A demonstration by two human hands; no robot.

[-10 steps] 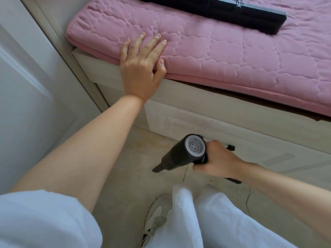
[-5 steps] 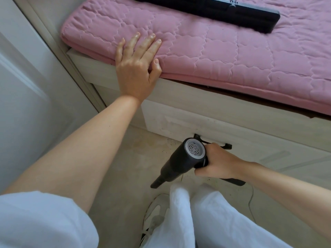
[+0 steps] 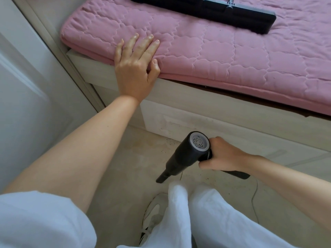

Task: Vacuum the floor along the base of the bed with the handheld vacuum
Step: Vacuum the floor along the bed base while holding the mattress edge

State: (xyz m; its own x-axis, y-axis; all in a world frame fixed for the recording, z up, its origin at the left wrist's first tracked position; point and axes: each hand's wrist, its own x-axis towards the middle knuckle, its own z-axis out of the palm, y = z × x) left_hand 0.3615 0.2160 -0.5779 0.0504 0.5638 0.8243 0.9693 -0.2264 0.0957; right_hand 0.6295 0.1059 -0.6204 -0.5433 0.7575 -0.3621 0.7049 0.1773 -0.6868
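Left hand: while we lean in, our left hand [image 3: 133, 72] lies flat, fingers spread, on the pink mattress [image 3: 232, 56].
Right hand: our right hand [image 3: 224, 155] grips the handheld vacuum [image 3: 186, 154].
Vacuum axis: slants down-left, nozzle near the floor [image 3: 125, 167], bed base [image 3: 232, 122] beyond.

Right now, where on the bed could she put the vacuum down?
The pink quilt lies bare between the left hand and the black floor brush, and rightward along its near edge. The far edge is crowded by that brush.

White sleeve [image 3: 41, 221], white trousers [image 3: 206, 221], pale shoe [image 3: 152, 212]
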